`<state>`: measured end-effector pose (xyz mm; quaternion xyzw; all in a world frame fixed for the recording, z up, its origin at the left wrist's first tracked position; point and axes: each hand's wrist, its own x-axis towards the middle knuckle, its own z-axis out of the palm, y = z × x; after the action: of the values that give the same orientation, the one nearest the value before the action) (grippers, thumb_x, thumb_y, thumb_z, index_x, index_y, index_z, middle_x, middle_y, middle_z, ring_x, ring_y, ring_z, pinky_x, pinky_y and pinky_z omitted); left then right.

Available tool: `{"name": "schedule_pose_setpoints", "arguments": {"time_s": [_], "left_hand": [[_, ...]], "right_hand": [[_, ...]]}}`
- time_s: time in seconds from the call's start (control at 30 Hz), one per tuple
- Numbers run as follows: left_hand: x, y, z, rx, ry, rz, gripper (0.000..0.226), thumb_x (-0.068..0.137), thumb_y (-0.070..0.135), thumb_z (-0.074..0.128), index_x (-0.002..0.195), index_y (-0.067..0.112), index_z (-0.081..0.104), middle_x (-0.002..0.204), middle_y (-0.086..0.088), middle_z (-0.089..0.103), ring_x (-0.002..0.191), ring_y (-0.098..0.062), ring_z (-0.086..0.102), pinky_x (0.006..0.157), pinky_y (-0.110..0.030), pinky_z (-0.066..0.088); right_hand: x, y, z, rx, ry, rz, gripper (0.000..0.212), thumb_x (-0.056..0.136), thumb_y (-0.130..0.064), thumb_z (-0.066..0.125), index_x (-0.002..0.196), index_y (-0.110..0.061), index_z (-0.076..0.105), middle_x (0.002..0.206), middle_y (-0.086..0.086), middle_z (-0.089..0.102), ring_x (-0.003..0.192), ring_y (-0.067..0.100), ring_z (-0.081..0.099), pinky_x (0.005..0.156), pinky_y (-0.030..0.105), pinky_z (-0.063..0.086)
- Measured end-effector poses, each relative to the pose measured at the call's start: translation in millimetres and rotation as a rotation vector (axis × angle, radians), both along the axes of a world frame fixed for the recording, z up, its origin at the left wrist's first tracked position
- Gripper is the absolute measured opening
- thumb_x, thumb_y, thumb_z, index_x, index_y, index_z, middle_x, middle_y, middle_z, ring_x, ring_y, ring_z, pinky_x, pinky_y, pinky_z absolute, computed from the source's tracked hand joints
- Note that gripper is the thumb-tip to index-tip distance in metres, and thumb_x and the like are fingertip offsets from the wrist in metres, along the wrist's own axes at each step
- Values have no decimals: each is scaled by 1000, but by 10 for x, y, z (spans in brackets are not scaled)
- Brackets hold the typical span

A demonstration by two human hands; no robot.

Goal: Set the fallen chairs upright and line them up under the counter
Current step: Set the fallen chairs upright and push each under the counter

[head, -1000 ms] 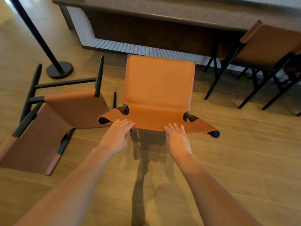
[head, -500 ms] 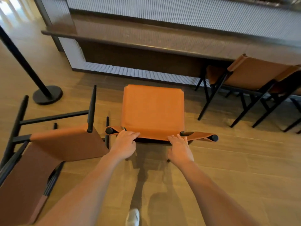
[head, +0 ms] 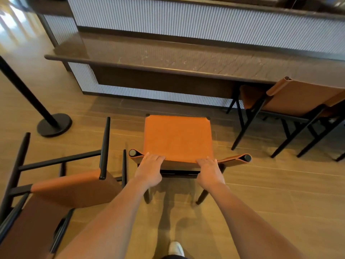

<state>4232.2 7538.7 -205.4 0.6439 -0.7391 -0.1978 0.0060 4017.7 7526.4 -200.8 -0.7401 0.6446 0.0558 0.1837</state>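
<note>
Lying on its side at the far left, the fallen chair (head: 56, 193) has its black legs pointing up and away, near the round base of a stanchion post (head: 54, 125). Judging by the tube frame, it is stiff and moderately heavy. It is best taken by the frame, not the soft tan sling, which would give under a pull.

Just right of it, the left hand (head: 149, 169) grips the top edge of the backrest of the upright chair (head: 177, 139). Its fingers are curled forward over the edge, the wrist is straight, and the forearm reaches down and ahead. That chair stands on the wood floor (head: 280, 202), facing the worktop (head: 168, 57) but well short of it and not yet under it.

The right hand (head: 210, 171) mirrors the left, with fingers hooked over the same edge just inside the rolled end. Both thumbs are hidden, so I cannot tell whether they wrap behind.

With 2 hands set apart along the rail, the chair should push straight, though its legs may drag on the boards. At the far right, the tucked chairs (head: 298, 98) stand with their seats under the worktop's edge.
</note>
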Motion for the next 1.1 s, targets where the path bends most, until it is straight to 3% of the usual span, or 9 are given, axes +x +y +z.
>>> {"name": "schedule_pose_setpoints", "arguments": {"time_s": [0.4,0.5,0.57,0.6,0.67,0.77,0.83,0.93,1.1], "left_hand": [[38,-406,-73,-51,58,48,57,88,8,52,142,22,39,142,0,42,136,-19,30,118,-36,3],[38,-417,-79,-40,102,58,52,91,13,52,141,22,40,143,0,42,137,-20,28,118,-36,2],[39,-403,-12,41,316,190,45,95,15,50,139,23,44,146,1,41,142,-21,24,119,-39,8],[34,-385,33,74,502,315,40,96,15,49,135,25,49,144,3,42,142,-21,25,117,-41,19],[10,-319,137,74,941,646,24,97,16,52,117,25,60,129,5,55,129,-17,45,99,-33,41],[-11,-296,240,116,1526,1152,12,95,12,53,98,8,63,103,-12,66,98,-22,64,81,-31,53],[-11,-332,201,277,1627,1312,14,96,12,52,99,1,59,100,-16,63,92,-26,64,76,-35,53],[-37,-408,110,565,1621,1369,24,97,17,54,115,2,49,114,-22,54,100,-34,59,83,-42,51],[-97,-599,1,579,1534,1309,23,97,16,54,117,11,46,139,-18,42,126,-34,46,95,-48,45]], "right_hand": [[19,-406,35,-23,-32,-12,55,94,-9,44,148,-17,35,152,2,37,144,20,21,121,35,2],[25,-369,-22,-47,-158,-66,53,94,-9,44,147,-15,37,153,3,35,146,22,16,120,34,4],[8,-320,-32,-64,-410,-229,50,95,-8,46,144,-18,43,146,4,43,138,18,36,114,32,29],[0,-297,-37,-116,-544,-358,47,95,-7,47,140,-20,48,138,2,51,119,9,54,98,26,45],[-14,-249,-37,-261,-721,-667,38,94,-7,49,129,-21,56,121,-1,59,87,0,62,76,13,48],[-81,-278,-62,-299,-955,-1171,30,94,-8,53,122,-13,58,111,2,61,102,16,60,92,32,49],[-116,-316,-68,-119,-1158,-1365,28,94,-12,55,122,-8,54,104,6,63,98,20,61,88,34,52],[-87,-406,-24,128,-1296,-1323,16,95,-18,56,108,-8,57,112,18,63,100,26,64,82,32,54],[-15,-700,53,288,-1454,-1392,27,96,-17,56,121,-8,49,122,18,57,97,30,62,83,41,54]]}}
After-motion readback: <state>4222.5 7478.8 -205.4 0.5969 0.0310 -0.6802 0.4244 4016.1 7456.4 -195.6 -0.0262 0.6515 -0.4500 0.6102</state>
